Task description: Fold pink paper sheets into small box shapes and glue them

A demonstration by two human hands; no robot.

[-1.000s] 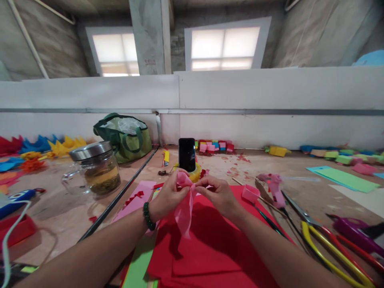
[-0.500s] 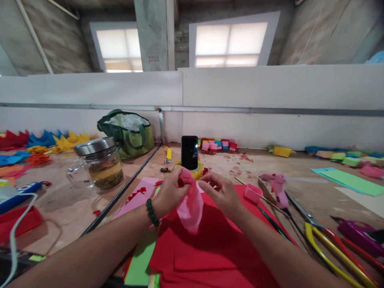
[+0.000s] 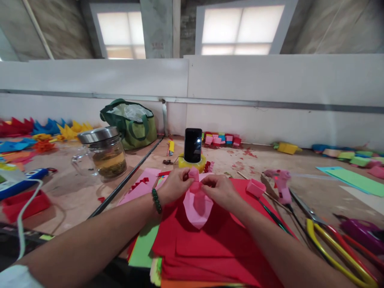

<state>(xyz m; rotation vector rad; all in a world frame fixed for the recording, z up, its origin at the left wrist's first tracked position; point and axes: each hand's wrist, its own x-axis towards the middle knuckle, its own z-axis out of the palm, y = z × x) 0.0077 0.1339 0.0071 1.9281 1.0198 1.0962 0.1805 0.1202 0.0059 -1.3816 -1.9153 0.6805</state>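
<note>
Both of my hands pinch the top of a folded pink paper piece [image 3: 196, 206] over a stack of red sheets [image 3: 210, 244]. My left hand [image 3: 175, 186], with a green bead bracelet at the wrist, grips its upper left part. Fingers of my right hand [image 3: 219, 191] close on its upper right part. The pink paper hangs down in a point between the two hands. A small pink paper box [image 3: 255, 188] lies just right of my right hand.
A black phone [image 3: 193, 145] stands on a yellow tape roll behind the hands. A glass jar [image 3: 103, 154] and green bag [image 3: 132, 122] sit at left. A pink glue gun [image 3: 280, 185], yellow-handled scissors [image 3: 330, 248] and other tools lie at right. Coloured paper shapes line the back wall.
The pink paper went from a long hanging strip to a shorter, wider folded shape with a point. My hands moved closer together and slightly lower, and the camera tilted down.
</note>
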